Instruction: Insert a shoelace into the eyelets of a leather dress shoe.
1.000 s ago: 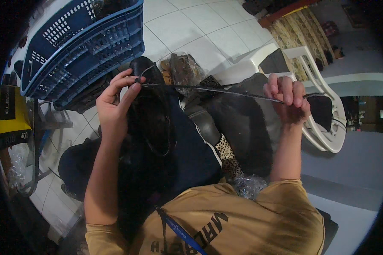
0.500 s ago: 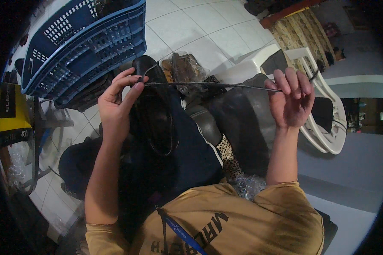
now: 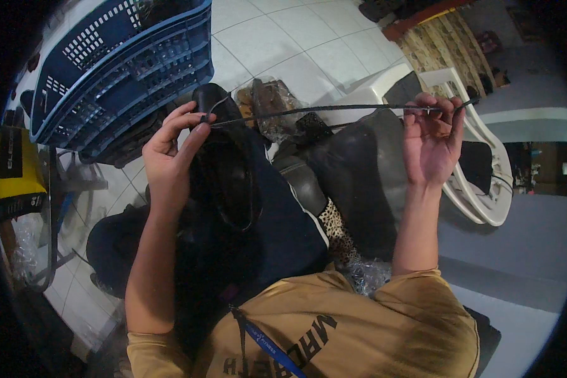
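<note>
Left hand: yours, raised at left of centre, thumb and forefinger pinching one end of a dark cord; the other fingers are bent loosely above.
Right hand: yours, raised at right, palm toward your view, fingers curled closed over the same cord; how tight the hold is, you cannot tell from here.
Dark cord: in the air between your two hands, to the right of the left one and to the left of the right one.
Cord's long axis: side to side, nearly straight, its right end a little higher in view; a short tail pokes out beyond your right fingers.
Bright fleck: at your right fingers, too small to identify.
Short strand: thin and dark, curving up from your left pinch.
Dark shoe-like piece: below the cord's left end, lengthwise away from you, over the dark cloth on your lap.
Nearer hand to that piece: your left, just above its far half; your right is well apart from it.
Thin loop: dark, hanging round the piece's near end.
Beyond your left hand: blue crate, perforated.
Behind your right hand: white plastic chair.
Past the cord's middle: brown item in clear wrap, on the tiled floor.
</note>
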Motion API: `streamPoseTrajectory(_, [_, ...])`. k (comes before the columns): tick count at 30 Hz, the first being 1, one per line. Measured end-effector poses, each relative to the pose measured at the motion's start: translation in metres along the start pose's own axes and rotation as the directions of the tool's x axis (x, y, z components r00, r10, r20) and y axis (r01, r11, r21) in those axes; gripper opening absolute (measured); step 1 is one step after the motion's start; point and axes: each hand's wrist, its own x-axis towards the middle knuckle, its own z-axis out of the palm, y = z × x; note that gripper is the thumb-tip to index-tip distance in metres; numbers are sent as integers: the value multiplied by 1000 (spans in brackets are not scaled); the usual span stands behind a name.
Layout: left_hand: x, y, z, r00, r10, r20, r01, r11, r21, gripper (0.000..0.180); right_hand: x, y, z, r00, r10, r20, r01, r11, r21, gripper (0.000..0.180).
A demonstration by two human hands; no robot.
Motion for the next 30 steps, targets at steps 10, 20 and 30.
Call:
streamPoseTrajectory(10, [0, 3, 4, 999, -33, -30, 31, 996, -78, 15, 4, 3, 10, 999, -40, -26, 41, 997, 59, 25])
streamPoseTrajectory(20, [0, 2, 0, 1000, -21, -23, 20, 998, -68, 16, 7, 8, 20, 1000, -29, 7, 28, 994, 105, 19])
streamPoseTrajectory(30, [4, -4, 13, 986, 158, -43, -157, 987, 36, 20, -4, 28, 51, 989, 50, -141, -108, 892, -438, 22])
